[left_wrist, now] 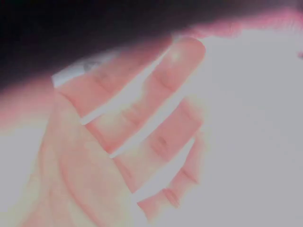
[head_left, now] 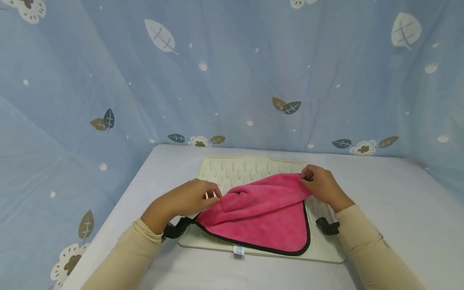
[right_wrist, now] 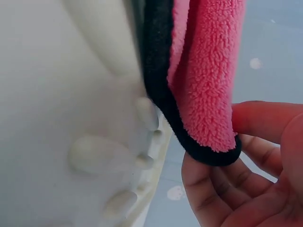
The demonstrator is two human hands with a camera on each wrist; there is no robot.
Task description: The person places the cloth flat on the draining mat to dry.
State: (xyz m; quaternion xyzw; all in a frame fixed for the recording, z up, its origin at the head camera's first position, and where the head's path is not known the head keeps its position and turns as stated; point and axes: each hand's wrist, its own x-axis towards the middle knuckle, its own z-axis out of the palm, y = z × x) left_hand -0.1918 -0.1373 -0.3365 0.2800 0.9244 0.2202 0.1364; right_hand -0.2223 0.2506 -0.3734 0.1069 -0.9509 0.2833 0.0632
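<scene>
A plush pink cleaning cloth (head_left: pixel 268 225) with black edging lies partly folded over on a pale ribbed mat. At its left side, my left hand (head_left: pixel 192 197) pinches the cloth between thumb and fingertips. The left wrist view is washed out; several fingers of the left hand (left_wrist: pixel 142 127) show there, but its grip is hidden behind a dark shape. My right hand (head_left: pixel 322 185) holds the far right corner. Up close in the right wrist view, the thumb and fingers of the right hand (right_wrist: pixel 255 189) pinch the black-edged corner of the cloth (right_wrist: pixel 210 85), raised beside the mat.
The cream mat (head_left: pixel 221 169), with raised drop-shaped bumps, rests on a white-covered table (head_left: pixel 391 209). A small white label (head_left: pixel 238 249) sticks out from the cloth's near edge. Blue leaf-patterned fabric (head_left: pixel 232 72) hangs behind and at the sides.
</scene>
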